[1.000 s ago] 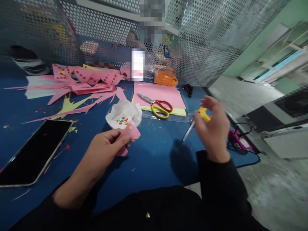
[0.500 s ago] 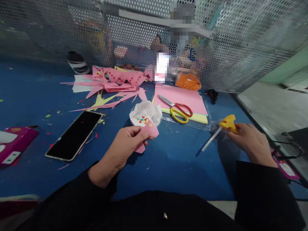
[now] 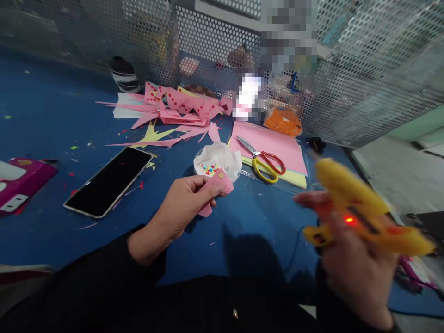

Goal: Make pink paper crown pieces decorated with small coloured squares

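My left hand (image 3: 183, 208) pinches a folded piece of pink paper (image 3: 225, 181) between thumb and fingers. The paper carries a small yellow square. Just behind it stands a small bowl (image 3: 234, 162) lined with white paper, with tiny coloured bits (image 3: 210, 169) inside. On the right, my right hand (image 3: 357, 263) is wrapped round the handle of a yellow hot glue gun (image 3: 354, 189), raised above the table and blurred by motion. A red light glows on the gun's side, and its nozzle points up and away from me.
Red-and-yellow-handled scissors (image 3: 265, 162) lie on stacked coloured paper (image 3: 274, 136). Pink cut-outs (image 3: 183, 108) cover the back. To the left are a black phone (image 3: 111, 182) and a purple device (image 3: 29, 185). A perforated metal screen (image 3: 218, 34) stands behind, with an orange bundle (image 3: 283, 122) before it.
My right hand has lifted the glue gun from the table's right side and brought it nearer to me, turning it. My left hand still holds the pink paper. The view has shifted slightly.
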A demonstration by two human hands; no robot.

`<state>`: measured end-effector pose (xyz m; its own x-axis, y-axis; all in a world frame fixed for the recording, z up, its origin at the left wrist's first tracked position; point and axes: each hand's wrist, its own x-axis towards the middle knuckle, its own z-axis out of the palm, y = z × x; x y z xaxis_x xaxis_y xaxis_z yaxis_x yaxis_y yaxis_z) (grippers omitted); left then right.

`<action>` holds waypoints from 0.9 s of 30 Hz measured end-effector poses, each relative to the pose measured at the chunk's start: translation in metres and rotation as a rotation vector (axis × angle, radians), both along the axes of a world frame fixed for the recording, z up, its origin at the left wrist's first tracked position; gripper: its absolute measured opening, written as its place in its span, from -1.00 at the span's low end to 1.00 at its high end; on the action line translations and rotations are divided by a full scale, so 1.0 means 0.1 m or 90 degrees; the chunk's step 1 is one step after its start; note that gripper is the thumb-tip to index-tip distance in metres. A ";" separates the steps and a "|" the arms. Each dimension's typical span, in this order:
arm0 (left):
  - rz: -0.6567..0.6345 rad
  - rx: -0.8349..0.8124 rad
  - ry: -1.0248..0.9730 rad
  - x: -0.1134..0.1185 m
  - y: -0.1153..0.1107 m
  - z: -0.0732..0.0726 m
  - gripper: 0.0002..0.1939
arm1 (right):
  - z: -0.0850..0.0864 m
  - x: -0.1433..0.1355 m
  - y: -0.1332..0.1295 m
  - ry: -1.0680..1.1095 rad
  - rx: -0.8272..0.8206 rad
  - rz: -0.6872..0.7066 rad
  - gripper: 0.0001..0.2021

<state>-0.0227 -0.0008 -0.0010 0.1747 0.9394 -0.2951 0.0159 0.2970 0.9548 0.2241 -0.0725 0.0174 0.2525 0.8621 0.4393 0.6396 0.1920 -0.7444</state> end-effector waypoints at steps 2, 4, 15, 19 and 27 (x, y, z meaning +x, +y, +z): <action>-0.001 0.005 -0.005 -0.01 0.01 -0.01 -0.70 | -0.05 -0.25 -0.04 -0.008 -0.052 0.179 -0.83; -0.001 0.010 -0.009 -0.01 0.01 -0.01 -0.71 | -0.13 -0.40 -0.05 -0.057 -0.054 0.259 -0.85; -0.023 0.016 -0.009 -0.01 -0.01 -0.02 -0.72 | -0.23 -0.53 0.04 -0.166 -0.018 0.273 -0.86; -0.023 0.007 -0.001 -0.01 -0.01 -0.02 -0.69 | -0.23 -0.54 0.04 -0.167 -0.018 0.254 -0.86; -0.014 0.011 0.016 0.01 -0.02 0.03 -0.67 | -0.22 -0.56 0.03 -0.177 -0.039 0.253 -0.85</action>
<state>-0.0220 -0.0027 0.0020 0.1881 0.9405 -0.2830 0.0465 0.2793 0.9591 0.1682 -0.0694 -0.0049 -0.2210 0.8946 0.3883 0.7022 0.4223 -0.5732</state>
